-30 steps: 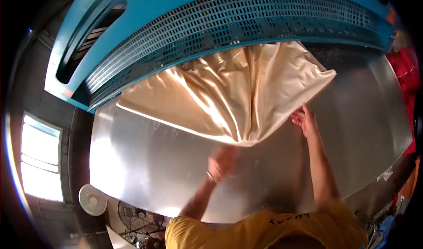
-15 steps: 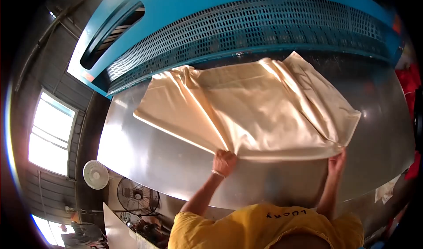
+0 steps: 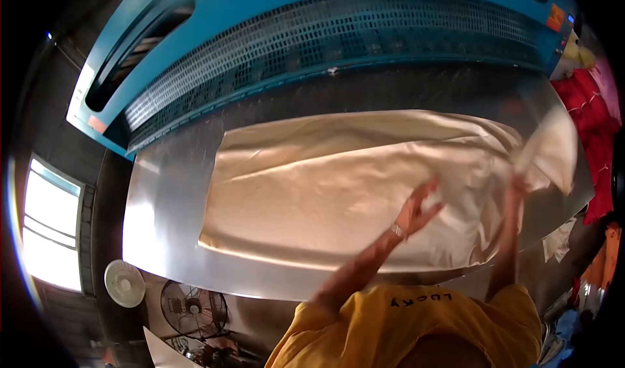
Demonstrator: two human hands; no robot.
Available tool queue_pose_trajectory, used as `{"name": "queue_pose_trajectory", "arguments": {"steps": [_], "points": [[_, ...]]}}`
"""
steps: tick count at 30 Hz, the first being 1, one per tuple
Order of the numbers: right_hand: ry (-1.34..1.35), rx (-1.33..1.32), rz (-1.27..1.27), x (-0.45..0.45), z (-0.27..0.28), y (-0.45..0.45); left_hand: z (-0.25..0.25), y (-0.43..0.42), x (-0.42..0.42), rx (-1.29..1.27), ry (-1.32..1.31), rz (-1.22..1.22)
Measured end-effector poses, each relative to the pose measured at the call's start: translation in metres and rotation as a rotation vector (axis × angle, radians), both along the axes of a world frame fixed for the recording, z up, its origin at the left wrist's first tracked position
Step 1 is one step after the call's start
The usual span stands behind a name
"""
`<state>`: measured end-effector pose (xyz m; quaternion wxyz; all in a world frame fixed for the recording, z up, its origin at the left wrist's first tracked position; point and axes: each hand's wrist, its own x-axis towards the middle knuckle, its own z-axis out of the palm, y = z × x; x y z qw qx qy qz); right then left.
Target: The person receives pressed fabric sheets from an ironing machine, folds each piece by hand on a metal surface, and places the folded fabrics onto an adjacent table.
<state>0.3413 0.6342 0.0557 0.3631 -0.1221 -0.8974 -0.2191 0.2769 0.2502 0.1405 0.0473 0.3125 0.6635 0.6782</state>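
A shiny gold cloth [image 3: 312, 199] lies spread over the metal table [image 3: 156, 218], folded in long layers, with creases near its right end. My left hand [image 3: 418, 208], a band at its wrist, is over the right half of the cloth with its fingers apart, holding nothing. At the cloth's right end, my right hand [image 3: 517, 184] is closed on the cloth, blurred by motion. A corner of the cloth flares up to the right beyond that hand, blurred too.
A blue machine [image 3: 260, 16] with a perforated guard runs along the table's far edge. Red cloth [image 3: 589, 121] hangs at the right. Fans, one a standing fan [image 3: 194, 308], are at the lower left, near a bright window [image 3: 53, 225].
The cloth has come away from the machine and spread out flatter and longer on the table. My left hand has let go of its edge and moved right. My right hand has moved up with the cloth's right end.
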Motion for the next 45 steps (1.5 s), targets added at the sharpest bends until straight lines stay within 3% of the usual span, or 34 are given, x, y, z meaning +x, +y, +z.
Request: {"name": "queue_pose_trajectory", "arguments": {"steps": [1, 2, 3, 4, 6, 7, 9, 10, 11, 12, 13, 15, 17, 19, 21, 22, 23, 24, 25, 26, 27, 28, 29, 30, 32, 33, 35, 36, 38, 39, 40, 41, 44, 45], "points": [[-0.294, -0.520, 0.237, -0.012, 0.013, -0.089, 0.001, -0.004, -0.020, 0.062, -0.161, -0.039], [-0.495, -1.094, 0.302, -0.023, 0.026, -0.178, -0.003, -0.008, -0.041, 0.176, -0.243, -0.035], [-0.369, -0.837, 0.769, -0.019, 0.057, -0.255, 0.005, -0.024, -0.056, 0.466, -0.411, 0.000], [-0.492, -0.832, 0.873, -0.016, 0.106, -0.327, 0.004, -0.062, -0.079, 0.004, -0.414, 0.177], [-0.607, -0.931, 1.048, -0.014, 0.124, -0.390, -0.062, -0.142, -0.108, 0.711, -0.388, 0.347], [-0.620, -1.030, 0.928, -0.011, 0.116, -0.403, -0.066, -0.214, -0.105, 0.558, -0.285, 0.517], [-0.475, -0.853, 0.714, -0.007, 0.060, -0.395, -0.076, -0.321, -0.084, 0.542, -0.367, 0.923], [-0.491, -0.745, 0.568, 0.002, 0.042, -0.386, -0.050, -0.370, -0.060, 0.405, -0.320, 1.076], [-0.495, -0.765, 0.533, 0.014, 0.034, -0.380, -0.067, -0.426, -0.043, 0.377, -0.363, 1.101], [-0.464, -0.724, 0.546, 0.022, 0.035, -0.374, -0.100, -0.491, -0.034, 0.011, -0.530, 1.277], [-0.435, -0.682, 0.557, 0.031, 0.039, -0.368, -0.123, -0.530, -0.029, 0.168, -0.177, 1.371], [-0.365, -0.718, 0.458, 0.047, 0.028, -0.349, -0.093, -0.572, -0.004, -1.264, -0.334, 1.922], [-0.150, -0.645, 0.243, 0.058, 0.011, -0.318, -0.079, -0.600, -0.002, -1.096, -0.574, 1.661], [0.035, -1.044, 0.217, 0.066, 0.005, -0.296, -0.158, -0.649, -0.033, 0.093, -0.709, 1.295], [-0.198, -1.203, 0.021, 0.066, -0.001, -0.280, -0.066, -0.556, -0.035, 0.095, -0.611, 1.183], [-0.319, -1.274, -0.080, 0.063, -0.005, -0.271, -0.056, -0.515, -0.037, 0.180, -0.437, 1.103], [-0.375, -1.397, 0.071, 0.053, -0.015, -0.263, -0.031, -0.470, -0.029, -0.040, -0.207, 0.822], [-0.424, -1.522, 0.223, 0.039, -0.024, -0.256, -0.053, -0.434, -0.024, -0.132, -0.120, 0.666], [-0.153, -2.008, 0.336, 0.024, -0.015, -0.279, -0.074, -0.397, -0.019, -0.208, -0.024, 0.500], [-0.094, -2.064, 0.450, -0.002, 0.024, -0.311, -0.096, -0.361, -0.013, -0.261, 0.067, 0.337], [-0.057, -2.179, 0.496, -0.025, 0.063, -0.342, -0.075, -0.314, 0.015, -0.261, -0.115, 0.249], [-0.024, -2.151, 0.754, -0.048, 0.057, -0.356, -0.051, -0.266, 0.044, -0.269, -0.297, 0.177], [0.000, -2.241, 0.736, -0.065, 0.093, -0.398, -0.055, -0.234, 0.073, -0.184, -0.234, 0.164], [-0.193, -2.204, 0.779, -0.081, 0.107, -0.425, -0.043, -0.222, 0.088, -0.703, 0.133, 0.284], [-0.495, -2.091, 1.072, -0.091, 0.156, -0.482, -0.059, -0.209, 0.100, -0.536, -0.068, 0.476], [-0.801, -2.034, 1.145, -0.098, 0.157, -0.498, -0.061, -0.207, 0.105, -0.341, -0.395, 0.604], [-0.985, -1.702, 1.333, -0.108, 0.137, -0.518, -0.076, -0.220, 0.097, -0.032, -0.532, 0.995], [-0.907, -1.743, 1.278, -0.110, 0.126, -0.517, -0.069, -0.232, 0.105, 0.129, -0.661, 1.001], [-0.746, -1.819, 1.159, -0.106, 0.088, -0.501, -0.061, -0.263, 0.116, 0.050, -0.662, 1.149], [-0.607, -1.961, 1.056, -0.111, 0.045, -0.484, -0.063, -0.275, 0.122, 0.286, -0.547, 1.229], [-0.626, -2.032, 0.757, -0.107, 0.047, -0.469, -0.070, -0.297, 0.126, 0.246, -0.519, 1.343], [-0.592, -2.090, 0.652, -0.106, 0.032, -0.457, -0.076, -0.315, 0.127, 0.199, -0.491, 1.455], [-0.696, -2.258, 0.551, -0.114, 0.037, -0.463, -0.051, -0.330, 0.088, 0.468, -0.719, 1.220], [-0.730, -2.337, 0.545, -0.123, 0.041, -0.472, -0.038, -0.334, 0.067, 0.448, -1.103, 1.281]]}}
